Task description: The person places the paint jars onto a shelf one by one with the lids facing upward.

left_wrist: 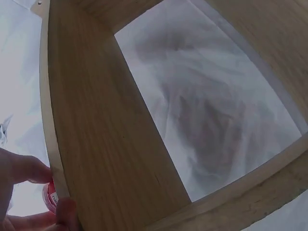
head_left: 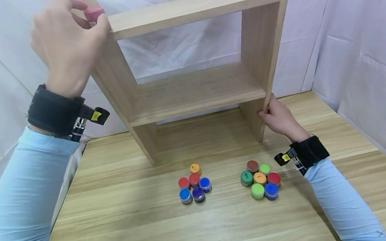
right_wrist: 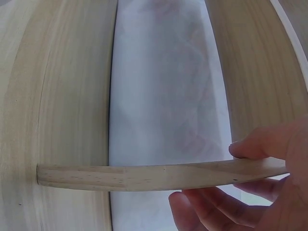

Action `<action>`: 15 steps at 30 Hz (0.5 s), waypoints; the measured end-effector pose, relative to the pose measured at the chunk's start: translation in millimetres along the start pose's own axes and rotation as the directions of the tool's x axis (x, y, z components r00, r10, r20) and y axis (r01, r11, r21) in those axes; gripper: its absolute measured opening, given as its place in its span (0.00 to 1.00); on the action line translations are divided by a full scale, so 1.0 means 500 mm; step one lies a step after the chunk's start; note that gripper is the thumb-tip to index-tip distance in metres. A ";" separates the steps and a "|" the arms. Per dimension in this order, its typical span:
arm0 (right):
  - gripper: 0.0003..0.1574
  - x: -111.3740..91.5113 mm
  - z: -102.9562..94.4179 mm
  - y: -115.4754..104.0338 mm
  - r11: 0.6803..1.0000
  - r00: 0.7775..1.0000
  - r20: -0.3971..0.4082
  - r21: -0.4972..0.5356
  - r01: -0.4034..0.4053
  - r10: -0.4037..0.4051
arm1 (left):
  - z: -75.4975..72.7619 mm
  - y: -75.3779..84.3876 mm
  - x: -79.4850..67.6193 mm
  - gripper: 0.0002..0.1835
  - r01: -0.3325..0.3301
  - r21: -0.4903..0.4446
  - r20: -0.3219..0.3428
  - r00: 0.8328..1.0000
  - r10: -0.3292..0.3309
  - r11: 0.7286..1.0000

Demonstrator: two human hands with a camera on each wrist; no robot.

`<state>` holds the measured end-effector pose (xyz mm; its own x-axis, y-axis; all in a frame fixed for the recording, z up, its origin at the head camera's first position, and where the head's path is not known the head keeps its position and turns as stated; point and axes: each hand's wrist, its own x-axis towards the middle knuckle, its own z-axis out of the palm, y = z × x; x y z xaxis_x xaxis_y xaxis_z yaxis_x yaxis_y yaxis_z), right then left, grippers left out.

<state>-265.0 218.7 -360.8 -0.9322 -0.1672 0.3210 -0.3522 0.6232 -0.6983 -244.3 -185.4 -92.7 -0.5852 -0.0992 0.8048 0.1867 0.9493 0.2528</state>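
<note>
My left hand [head_left: 68,43] is raised at the top left of a wooden shelf unit [head_left: 196,92], pinching a small pot with a pinkish-red lid [head_left: 94,13] between thumb and fingers. The left wrist view shows this red pot [left_wrist: 50,196] right at the edge of a shelf board, partly hidden by the fingertips [left_wrist: 66,211]. Low on the other side, my right hand [head_left: 281,119] grips the unit's right side panel [right_wrist: 144,178], thumb on one face and fingers on the other. The shelf unit stands on the wooden table [head_left: 156,237].
In front of the unit sit two clusters of small lidded pots. The left cluster [head_left: 194,180] has orange, red and blue lids; the right one [head_left: 260,177] has green, orange, red, brown and blue lids. White cloth [head_left: 359,35] hangs behind and at both sides.
</note>
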 end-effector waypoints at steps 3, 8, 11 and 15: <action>0.46 0.003 -0.001 0.000 1.000 1.000 -0.004 0.002 0.011 -0.011 | 0.001 0.000 0.002 0.29 -0.038 0.031 -0.005 0.999 0.038 0.999; 0.45 0.005 -0.003 0.003 1.000 1.000 -0.012 -0.009 0.001 -0.001 | -0.001 0.004 0.012 0.29 -0.038 0.076 0.050 0.998 0.034 0.996; 0.45 0.004 -0.002 0.005 1.000 1.000 -0.011 -0.010 -0.009 0.009 | 0.000 0.005 0.016 0.27 -0.030 0.092 0.084 0.996 0.022 0.995; 0.46 0.001 0.000 0.004 1.000 1.000 -0.007 -0.006 -0.009 0.009 | 0.002 0.004 0.015 0.27 -0.032 0.099 0.093 0.995 0.023 0.995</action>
<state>-266.0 220.0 -361.9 -0.9346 -0.1568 0.3192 -0.3436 0.6292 -0.6972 -249.1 -184.0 -86.9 -0.6519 -0.0496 0.7567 0.1262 0.9769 0.1727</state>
